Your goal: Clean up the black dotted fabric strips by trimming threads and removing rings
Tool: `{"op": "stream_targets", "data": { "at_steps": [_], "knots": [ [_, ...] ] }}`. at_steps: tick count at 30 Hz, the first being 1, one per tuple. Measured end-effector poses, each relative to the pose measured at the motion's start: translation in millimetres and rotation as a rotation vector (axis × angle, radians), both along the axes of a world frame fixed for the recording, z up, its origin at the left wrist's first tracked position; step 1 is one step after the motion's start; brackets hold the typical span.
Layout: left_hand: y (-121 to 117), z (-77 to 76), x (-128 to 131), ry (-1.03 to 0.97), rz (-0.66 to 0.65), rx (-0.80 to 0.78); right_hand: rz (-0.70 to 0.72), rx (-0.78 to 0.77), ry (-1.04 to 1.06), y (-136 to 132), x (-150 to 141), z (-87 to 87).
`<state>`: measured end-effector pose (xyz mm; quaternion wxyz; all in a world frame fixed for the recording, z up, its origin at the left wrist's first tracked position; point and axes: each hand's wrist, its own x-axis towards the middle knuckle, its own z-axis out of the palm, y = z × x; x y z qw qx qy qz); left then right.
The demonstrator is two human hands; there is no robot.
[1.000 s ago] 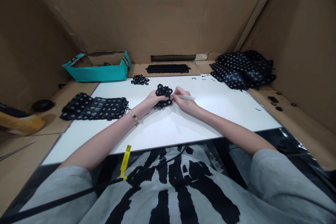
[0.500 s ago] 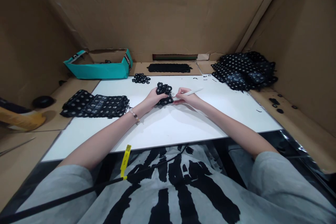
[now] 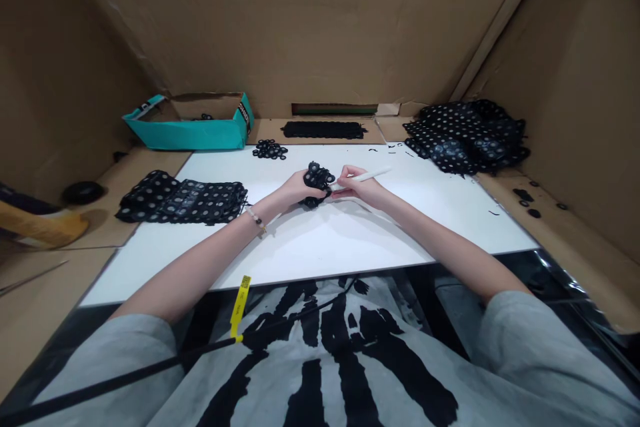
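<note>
Over the middle of the white board [image 3: 320, 247], my left hand [image 3: 295, 188] is closed on a bunched piece of black fabric [image 3: 318, 177] with pale round dots. My right hand [image 3: 357, 185] grips a slim white pen-shaped tool [image 3: 375, 173], its rear end sticking out to the right. The tool's tip meets the edge of the bunched fabric, and I cannot make out its shape. A stack of black dotted fabric pieces [image 3: 185, 200] lies left of my left hand. Behind the hands sits a small heap of black rings [image 3: 270, 149].
A teal box [image 3: 195, 135] stands at the back left. A black strip bundle [image 3: 324, 129] lies at the back, and a large pile of dotted fabric [image 3: 465, 137] at the back right. A yellow-and-black object [image 3: 45, 223] and a black disc [image 3: 83, 193] are at far left. Cardboard walls enclose the table.
My left hand has turned the fabric, which is now folded more tightly and slightly further right. My right hand with the white tool has barely shifted.
</note>
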<state>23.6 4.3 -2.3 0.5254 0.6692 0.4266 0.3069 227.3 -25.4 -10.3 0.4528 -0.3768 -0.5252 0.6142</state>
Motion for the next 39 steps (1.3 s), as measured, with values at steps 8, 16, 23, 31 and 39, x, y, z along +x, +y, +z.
{"op": "stream_targets", "data": {
  "at_steps": [8,16,23,31,39],
  "knots": [
    [-2.2,0.1,-0.1,-0.115,0.011,-0.079,-0.007,0.011,-0.024,-0.5,0.8,4.6],
    [-2.0,2.2,-0.5,-0.102,0.003,-0.104,-0.013,0.038,-0.081,-3.4,-0.9,3.8],
    [-1.4,0.9,-2.9,-0.163,0.018,-0.16,-0.098,0.278,-0.22,-11.3,-10.7,-5.7],
    [2.1,-3.0,-3.1,-0.174,0.008,-0.153,-0.249,0.498,-0.53,-11.0,-14.9,-7.2],
    [2.2,-1.2,-3.1,-0.151,-0.018,-0.137,-0.204,0.334,-0.335,-5.8,-10.8,-6.2]
  ]
}}
